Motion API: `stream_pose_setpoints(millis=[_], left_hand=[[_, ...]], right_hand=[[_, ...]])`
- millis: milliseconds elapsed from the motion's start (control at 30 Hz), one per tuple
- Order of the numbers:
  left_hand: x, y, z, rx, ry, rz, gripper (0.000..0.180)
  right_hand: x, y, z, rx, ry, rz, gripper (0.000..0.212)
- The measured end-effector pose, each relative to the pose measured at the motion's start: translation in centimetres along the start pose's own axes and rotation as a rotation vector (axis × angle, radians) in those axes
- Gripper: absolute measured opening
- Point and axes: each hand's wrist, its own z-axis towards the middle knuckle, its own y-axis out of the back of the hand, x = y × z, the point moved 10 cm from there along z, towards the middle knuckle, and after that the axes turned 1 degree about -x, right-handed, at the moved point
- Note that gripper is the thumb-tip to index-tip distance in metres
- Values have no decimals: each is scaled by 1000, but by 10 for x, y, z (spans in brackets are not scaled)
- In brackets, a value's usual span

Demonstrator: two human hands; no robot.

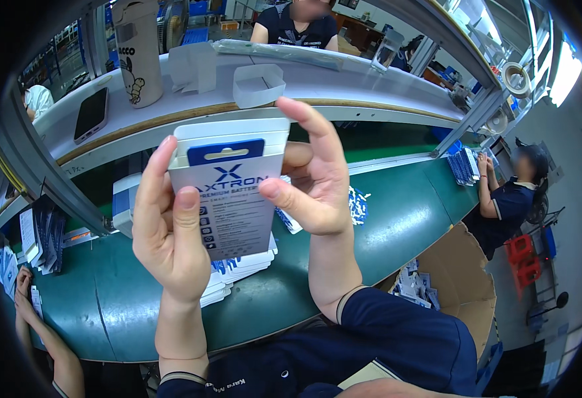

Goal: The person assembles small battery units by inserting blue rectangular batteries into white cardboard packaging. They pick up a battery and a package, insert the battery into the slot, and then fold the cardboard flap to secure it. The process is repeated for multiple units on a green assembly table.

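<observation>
White boxes (pixel 243 222), upright, between both hands' fingers (pixel 186 215)

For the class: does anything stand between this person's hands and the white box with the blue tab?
Nothing visible does. The left hand and right hand are both directly on the white box. The stacked packets on the green table show below it, not in between.

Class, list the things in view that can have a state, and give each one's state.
White-and-blue package, lifted, held upright
Left hand, gripping the package
Right hand, thumb on its front
Phone, lying flat
Tumbler, standing upright
Whitish tray, open-topped
Cardboard box, open at the top
</observation>
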Motion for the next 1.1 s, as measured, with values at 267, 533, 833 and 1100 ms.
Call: stream_pose_setpoints(millis=[267, 533, 833, 1100], left_hand=[[-8, 2, -4, 10, -115, -69, 41], [-6, 3, -15, -135, -95, -84, 27], [-2, 0, -23, -126, -136, -37, 16], [0, -5, -9, -76, -100, -211, 26]], right_hand=[[5, -6, -4, -99, 101, 84, 53], [22, -8, -12, -313, 331, -124, 22], [21, 1, -14, -419, 224, -50, 11], [16, -2, -9, -393, 226, -27, 12]])
